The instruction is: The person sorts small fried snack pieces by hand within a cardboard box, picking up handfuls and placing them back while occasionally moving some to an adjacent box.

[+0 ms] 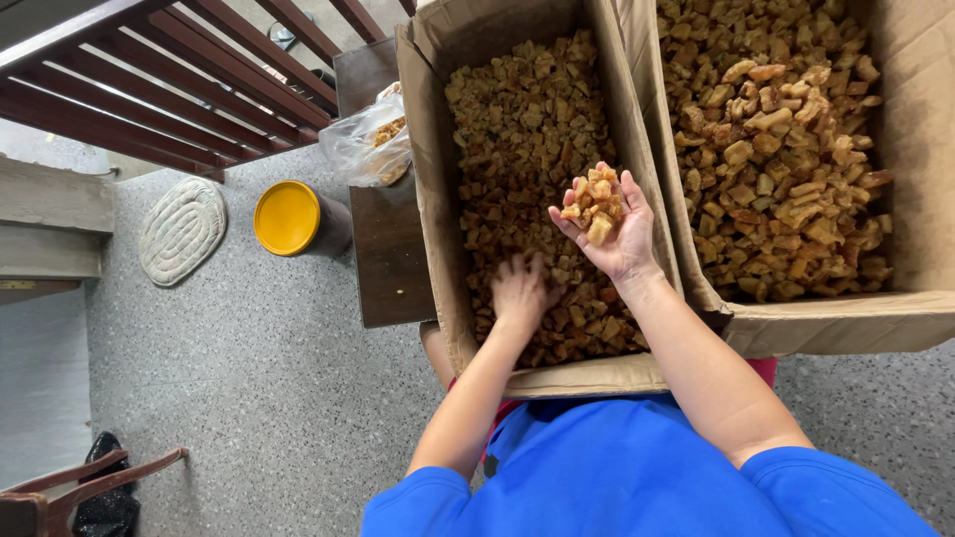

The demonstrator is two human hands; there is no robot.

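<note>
While the right hand (612, 234) was raised palm-up over the nearer cardboard box (430, 189), its grip lay wide and cupped, cradling a small heap of golden-brown fried pieces (595, 204) on the open palm and fingers. Just below and to the side, the left hand (519, 290) was pressed palm-down into the mass of small brown pieces (527, 129) that filled that box, fingers spread and partly sunk among them; whether it had closed on any could not be told. This box was a plain brown carton, open at the top, its flaps standing up, with no label visible on the sides that showed. Touching it on the right stood a second open cardboard box (915, 129), equally plain, heaped with larger, paler chunks (776, 149). Both arms came out of blue short sleeves (617, 477). Beyond the first box's left wall a dark brown wooden counter (388, 254) carried a crumpled clear plastic bag (366, 144) holding a few of the same pieces. Beside the counter, on the speckled grey floor (249, 398), stood a round container with a bright yellow lid (286, 217), and further left lay an oval pale mat (182, 229). Dark red wooden railings (169, 80) crossed the upper left corner, and a chair arm (90, 477) showed at the lower left.
</note>
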